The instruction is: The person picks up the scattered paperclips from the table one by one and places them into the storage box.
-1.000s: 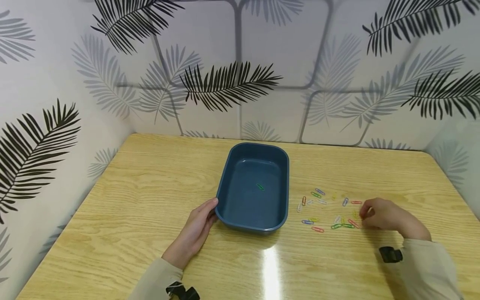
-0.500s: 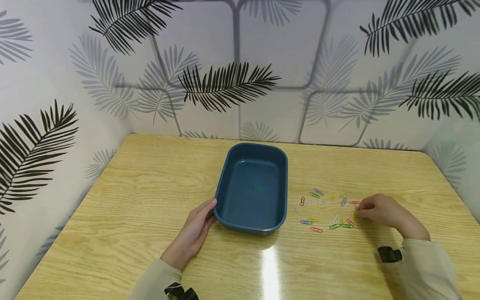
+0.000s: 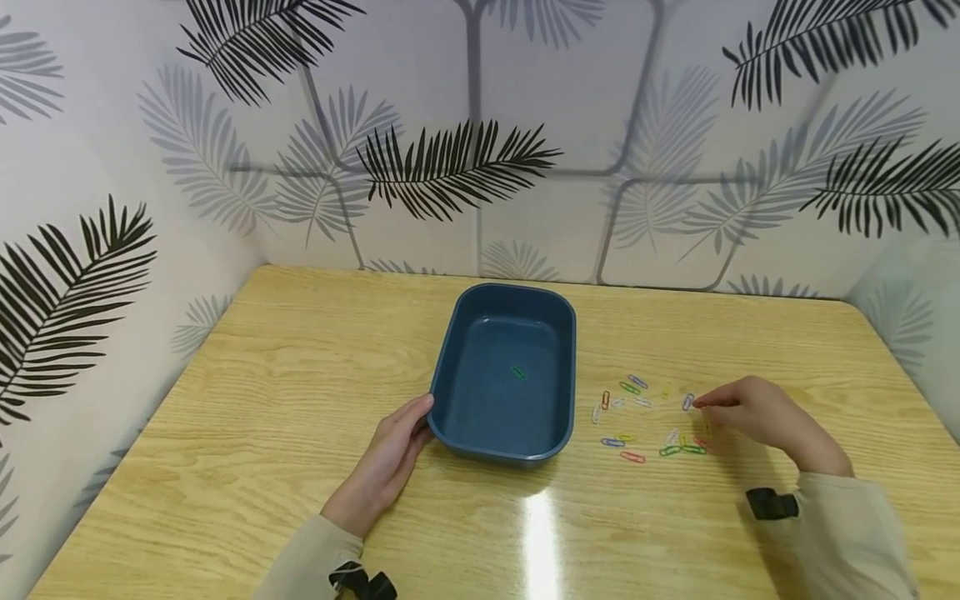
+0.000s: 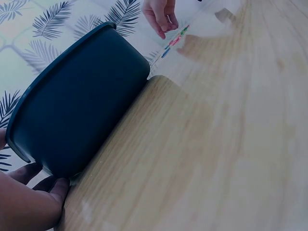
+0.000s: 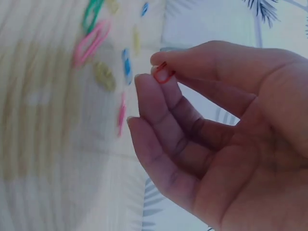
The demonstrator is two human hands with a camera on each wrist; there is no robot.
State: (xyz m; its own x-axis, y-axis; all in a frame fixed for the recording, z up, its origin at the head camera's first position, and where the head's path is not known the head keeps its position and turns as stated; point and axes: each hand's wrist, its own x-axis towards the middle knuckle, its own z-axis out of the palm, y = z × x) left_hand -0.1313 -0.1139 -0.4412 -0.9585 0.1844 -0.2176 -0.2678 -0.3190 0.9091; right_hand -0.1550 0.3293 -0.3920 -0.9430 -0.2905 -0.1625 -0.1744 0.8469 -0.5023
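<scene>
A dark blue rectangular plastic tub (image 3: 501,417) stands on the table in the head view, a green paper clip (image 3: 519,373) lying on its floor. My left hand (image 3: 384,467) holds the tub's near left corner, thumb at the rim and fingers low against the outer wall, as the left wrist view shows. Between thumb and fingertip, my right hand (image 3: 772,421) pinches a red paper clip (image 5: 163,73), above the scattered clips. Close to those fingertips lies a blue paper clip (image 3: 687,402). A pink paper clip (image 5: 121,114) lies beyond the fingers in the right wrist view.
Several coloured paper clips are spread right of the tub, among them a red one (image 3: 633,457), a blue one (image 3: 612,442) and a green one (image 3: 630,387). The wooden table (image 3: 315,333) ends at a wall (image 3: 420,75) with a leaf pattern.
My right hand has moved a little left and up in the head view, away from the table, and now pinches the red paper clip. The left hand and tub stay put.
</scene>
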